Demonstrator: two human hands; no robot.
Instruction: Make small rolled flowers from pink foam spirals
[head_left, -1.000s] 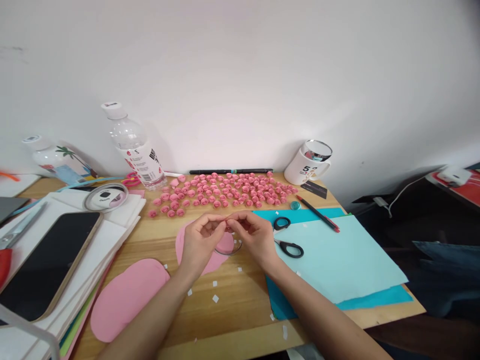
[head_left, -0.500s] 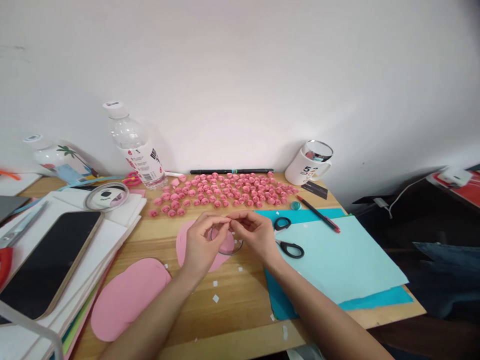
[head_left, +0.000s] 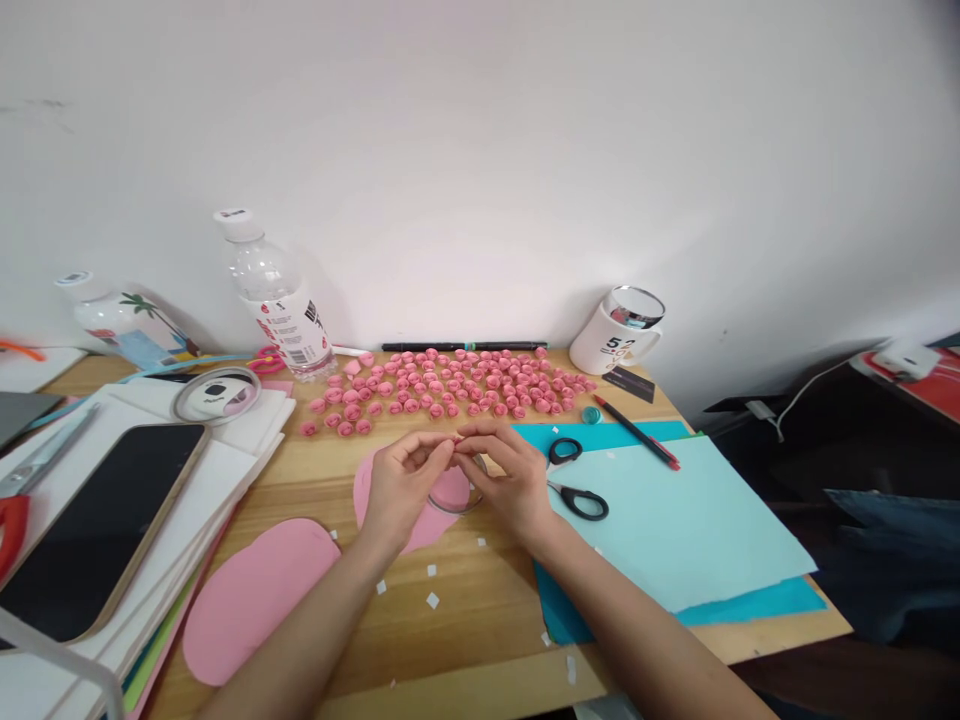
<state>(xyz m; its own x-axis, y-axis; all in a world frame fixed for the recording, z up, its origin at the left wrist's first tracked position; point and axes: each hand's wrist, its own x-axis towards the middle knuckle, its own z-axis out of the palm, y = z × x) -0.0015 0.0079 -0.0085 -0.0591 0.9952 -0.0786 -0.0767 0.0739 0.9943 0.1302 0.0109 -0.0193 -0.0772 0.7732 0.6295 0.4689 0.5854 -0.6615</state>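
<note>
My left hand (head_left: 394,490) and my right hand (head_left: 516,480) meet at the fingertips over the middle of the table. Between their pinched thumbs and index fingers is a small pink paper piece (head_left: 455,445), mostly hidden by the fingers. Under the hands lies a clear tape roll (head_left: 459,513), seen as a thin ring, on pink paper sheets with rounded edges (head_left: 420,535). Several rolled pink paper roses (head_left: 465,385) are spread out beyond my hands. Black-handled scissors (head_left: 585,503) lie just right of my right hand.
Light blue paper (head_left: 675,520) covers the right side. More rounded pink paper (head_left: 259,600) is at front left, near a phone (head_left: 105,520) on stacked paper. A water bottle (head_left: 277,310) and a mug (head_left: 611,340) stand by the wall. White scraps (head_left: 432,600) dot the wood.
My fingers have shifted slightly around the small pink paper piece, still pinched together. The whole view has moved a little; the things on the table look unmoved.
</note>
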